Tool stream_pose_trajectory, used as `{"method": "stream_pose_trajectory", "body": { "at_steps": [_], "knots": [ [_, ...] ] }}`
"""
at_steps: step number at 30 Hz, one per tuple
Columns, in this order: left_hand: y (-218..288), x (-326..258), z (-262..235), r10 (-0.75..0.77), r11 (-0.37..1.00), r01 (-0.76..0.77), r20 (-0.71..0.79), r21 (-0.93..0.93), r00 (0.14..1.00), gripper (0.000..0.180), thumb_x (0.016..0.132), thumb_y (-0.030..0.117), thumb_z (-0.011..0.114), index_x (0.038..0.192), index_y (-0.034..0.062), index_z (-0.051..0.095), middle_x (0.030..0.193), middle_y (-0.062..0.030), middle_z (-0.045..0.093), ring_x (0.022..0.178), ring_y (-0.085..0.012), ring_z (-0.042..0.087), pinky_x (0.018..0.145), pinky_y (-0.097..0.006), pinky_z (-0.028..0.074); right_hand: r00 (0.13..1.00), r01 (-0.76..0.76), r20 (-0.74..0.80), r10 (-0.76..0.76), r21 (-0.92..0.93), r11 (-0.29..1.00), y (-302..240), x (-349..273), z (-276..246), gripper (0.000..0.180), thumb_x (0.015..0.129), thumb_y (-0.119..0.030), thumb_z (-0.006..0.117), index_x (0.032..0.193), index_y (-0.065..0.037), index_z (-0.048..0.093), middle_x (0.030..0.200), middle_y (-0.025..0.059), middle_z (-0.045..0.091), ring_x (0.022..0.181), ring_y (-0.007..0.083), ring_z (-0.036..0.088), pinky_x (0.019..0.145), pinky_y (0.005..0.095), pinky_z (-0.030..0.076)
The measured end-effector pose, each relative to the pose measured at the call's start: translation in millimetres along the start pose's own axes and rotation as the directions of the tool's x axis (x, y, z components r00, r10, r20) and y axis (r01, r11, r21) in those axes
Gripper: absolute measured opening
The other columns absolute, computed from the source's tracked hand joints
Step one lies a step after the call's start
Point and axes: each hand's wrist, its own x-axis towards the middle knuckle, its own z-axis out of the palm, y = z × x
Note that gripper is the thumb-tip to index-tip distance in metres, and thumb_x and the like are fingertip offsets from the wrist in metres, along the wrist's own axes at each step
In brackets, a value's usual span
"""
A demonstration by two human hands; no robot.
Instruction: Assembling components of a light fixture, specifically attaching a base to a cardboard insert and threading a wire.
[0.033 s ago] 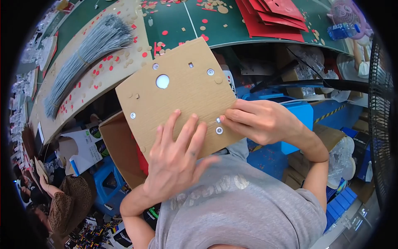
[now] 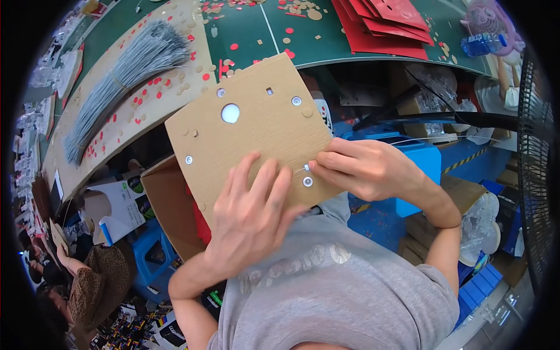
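A brown cardboard sheet (image 2: 251, 134) with several metal-ringed holes and one larger round hole is held up over my lap. My left hand (image 2: 251, 219) lies flat on its lower part with fingers spread, holding it steady. My right hand (image 2: 367, 169) pinches a thin silver wire (image 2: 300, 170) at the sheet's lower right edge, just above a ringed hole (image 2: 307, 181). A bundle of grey wires (image 2: 125, 73) lies on the table at the upper left.
The green table (image 2: 350, 41) carries scattered punched paper dots, a stack of red paper (image 2: 391, 23) and a water bottle (image 2: 481, 44). An open cardboard box (image 2: 169, 204) sits under the sheet. A blue crate (image 2: 420, 163) and a fan (image 2: 534, 163) stand to the right. Another person (image 2: 87, 286) sits at the lower left.
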Motion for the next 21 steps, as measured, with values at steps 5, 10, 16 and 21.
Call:
{"method": "stream_pose_trajectory", "body": {
  "at_steps": [5, 10, 16, 21],
  "knots": [
    [-8.6, 30.5, 2.3, 0.11, 0.979, -0.115, 0.04, 0.166, 0.993, 0.034, 0.078, 0.014, 0.073, 0.106, 0.0001, 0.062, 0.105, -0.0147, 0.054, 0.106, -0.0354, 0.055, 0.089, -0.047, 0.05, 0.997, -0.068, 0.035, 0.066, 0.037, 0.997, -11.8, 4.6, 1.8, 0.044, 0.069, -0.012, 0.074, 0.108, 0.006, 0.071, 0.11, 0.0128, 0.064, 0.102, 0.0265, 0.066, 0.079, 0.0323, 0.06],
    [-16.6, 32.9, 12.6, 0.246, 0.966, -0.24, -0.055, 0.091, 0.968, 0.025, 0.071, 0.009, 0.067, 0.094, -0.0002, 0.064, 0.102, -0.0139, 0.053, 0.105, -0.0316, 0.055, 0.087, -0.04, 0.052, 0.926, -0.363, -0.027, 0.376, 0.207, 0.909, -38.9, 13.8, 6.2, 0.064, 0.071, -0.031, 0.085, 0.119, 0.008, 0.067, 0.133, 0.0207, 0.061, 0.121, 0.0356, 0.061, 0.104, 0.0431, 0.052],
    [-26.8, 12.2, 8.3, 0.211, 0.974, -0.21, 0.001, -0.082, 0.978, 0.024, 0.074, 0.009, 0.066, 0.095, -0.0027, 0.063, 0.115, -0.0167, 0.055, 0.122, -0.0358, 0.054, 0.103, -0.054, 0.047, 0.908, -0.39, -0.058, 0.416, 0.247, 0.887, -31.4, -2.3, 18.5, 0.085, 0.047, -0.02, 0.086, 0.128, 0.0, 0.067, 0.139, 0.0104, 0.062, 0.125, 0.0299, 0.06, 0.106, 0.0443, 0.051],
    [-55.5, -9.4, -6.2, 0.157, 0.975, -0.17, -0.101, -0.14, 0.982, 0.02, 0.071, -0.001, 0.072, 0.082, -0.0001, 0.056, 0.11, -0.0173, 0.053, 0.124, -0.0385, 0.054, 0.11, -0.063, 0.041, 0.914, -0.39, -0.017, 0.406, 0.247, 0.887, -18.2, -10.2, 8.2, 0.081, 0.053, -0.026, 0.088, 0.126, 0.0, 0.067, 0.137, 0.0111, 0.063, 0.125, 0.0304, 0.061, 0.105, 0.0437, 0.052]
  ]
}}
